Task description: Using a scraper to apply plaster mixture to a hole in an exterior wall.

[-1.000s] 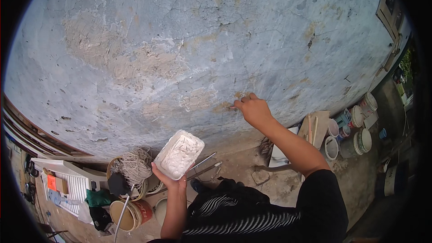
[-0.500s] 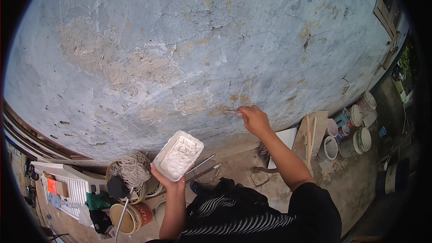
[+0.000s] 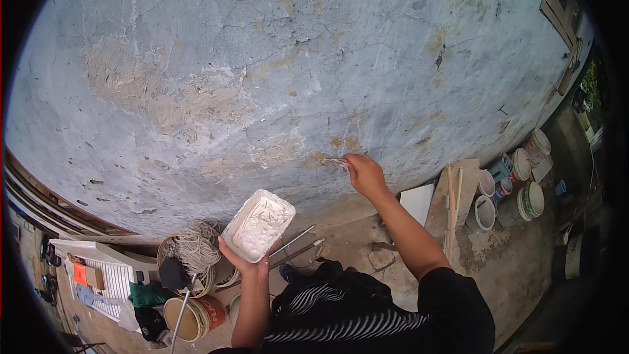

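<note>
My left hand (image 3: 247,264) is closed round the lower end of a white rectangular tub (image 3: 259,225), which holds thick white paste. Against the cracked blue-grey wall (image 3: 367,59), my right hand (image 3: 365,174) grips a small putty knife (image 3: 337,162). Its blade is smeared with paste and lies at a yellowish patch of the wall; its handle is hidden in my fingers. Just left of the blade is a rough beige patch (image 3: 278,151) of filler. A larger beige patch (image 3: 190,101) spreads farther up and left.
Below left, a bucket holds a tangle of rope (image 3: 196,249), beside an open paint bucket (image 3: 185,318) and a metal pole (image 3: 181,314). Several buckets (image 3: 483,213) stand at the right. Wooden strips (image 3: 452,210) and a white board (image 3: 417,203) lean at the wall's foot.
The putty knife has turned slightly in my right hand, so more of its blade shows. My right hand has shifted a little left in view. The tub stays almost where it was.
</note>
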Tool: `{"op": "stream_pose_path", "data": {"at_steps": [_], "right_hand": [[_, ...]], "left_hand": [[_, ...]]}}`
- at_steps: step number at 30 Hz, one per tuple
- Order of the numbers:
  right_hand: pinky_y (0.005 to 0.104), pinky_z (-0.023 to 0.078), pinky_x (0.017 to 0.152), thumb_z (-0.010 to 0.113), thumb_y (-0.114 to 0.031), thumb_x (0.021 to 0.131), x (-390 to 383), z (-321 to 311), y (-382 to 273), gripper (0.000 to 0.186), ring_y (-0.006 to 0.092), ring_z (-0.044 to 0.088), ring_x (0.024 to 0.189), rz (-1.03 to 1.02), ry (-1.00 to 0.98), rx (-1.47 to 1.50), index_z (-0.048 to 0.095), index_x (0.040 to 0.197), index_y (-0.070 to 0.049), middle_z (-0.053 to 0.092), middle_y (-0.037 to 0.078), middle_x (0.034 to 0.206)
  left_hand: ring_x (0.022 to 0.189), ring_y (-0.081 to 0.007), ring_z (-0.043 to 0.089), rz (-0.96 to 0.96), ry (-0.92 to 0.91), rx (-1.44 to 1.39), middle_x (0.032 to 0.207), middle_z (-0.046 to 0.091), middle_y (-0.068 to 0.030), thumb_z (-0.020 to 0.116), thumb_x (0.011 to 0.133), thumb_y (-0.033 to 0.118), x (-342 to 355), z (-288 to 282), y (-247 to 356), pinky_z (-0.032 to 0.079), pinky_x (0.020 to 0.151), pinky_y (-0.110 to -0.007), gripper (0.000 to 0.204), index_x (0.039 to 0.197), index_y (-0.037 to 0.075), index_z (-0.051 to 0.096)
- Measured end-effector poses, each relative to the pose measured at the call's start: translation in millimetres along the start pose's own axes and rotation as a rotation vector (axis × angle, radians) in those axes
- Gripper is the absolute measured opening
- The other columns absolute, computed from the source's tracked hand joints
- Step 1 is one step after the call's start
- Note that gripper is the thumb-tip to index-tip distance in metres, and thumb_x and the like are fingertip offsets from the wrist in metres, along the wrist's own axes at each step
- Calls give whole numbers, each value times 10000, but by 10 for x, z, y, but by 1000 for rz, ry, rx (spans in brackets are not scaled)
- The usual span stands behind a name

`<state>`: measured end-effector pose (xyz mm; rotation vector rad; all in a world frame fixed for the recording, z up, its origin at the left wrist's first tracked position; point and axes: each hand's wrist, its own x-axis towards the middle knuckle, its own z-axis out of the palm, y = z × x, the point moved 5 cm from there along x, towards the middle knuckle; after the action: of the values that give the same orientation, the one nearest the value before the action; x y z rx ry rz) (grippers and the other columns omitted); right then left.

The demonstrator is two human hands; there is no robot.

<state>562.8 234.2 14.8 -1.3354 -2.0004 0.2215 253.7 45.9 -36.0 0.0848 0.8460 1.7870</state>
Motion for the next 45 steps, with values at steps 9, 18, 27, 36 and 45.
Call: {"op": "stream_pose_path", "data": {"at_steps": [9,18,27,36,45], "right_hand": [[423,533,754,627,-85,910,-56,-21,27,171,322,643,873,-72,41,59,689,1066,-117,713,85,965],[414,545,708,616,-90,910,-15,-130,-13,158,297,619,863,-84,-6,-227,676,1045,-145,691,41,934],[423,560,675,603,-101,899,-70,-127,71,171,283,624,881,-97,-8,-215,683,1029,-178,696,16,932],[409,552,704,598,-91,901,10,-15,112,181,287,621,869,-161,-19,-204,691,1038,-166,699,16,934],[404,559,697,596,-67,874,36,-55,71,215,285,625,877,-212,-83,-252,697,1029,-177,701,20,938]], "left_hand": [[1251,-463,570,0,25,30,1475,503,-193,338,870,791,-31,43,0,545,819,-701,943,1525,112,366],[1229,-466,586,-20,-12,24,1466,513,-192,334,882,779,-6,45,-3,558,797,-693,928,1523,107,366],[1226,-468,585,21,-14,-14,1461,512,-199,343,889,772,-7,-21,65,576,765,-689,920,1525,107,356],[1225,-474,585,1,-23,2,1472,499,-202,324,890,774,-74,13,84,575,759,-693,925,1529,105,350],[1202,-476,599,19,-8,11,1465,506,-202,336,890,769,-77,-4,82,592,740,-669,925,1518,91,362]]}}
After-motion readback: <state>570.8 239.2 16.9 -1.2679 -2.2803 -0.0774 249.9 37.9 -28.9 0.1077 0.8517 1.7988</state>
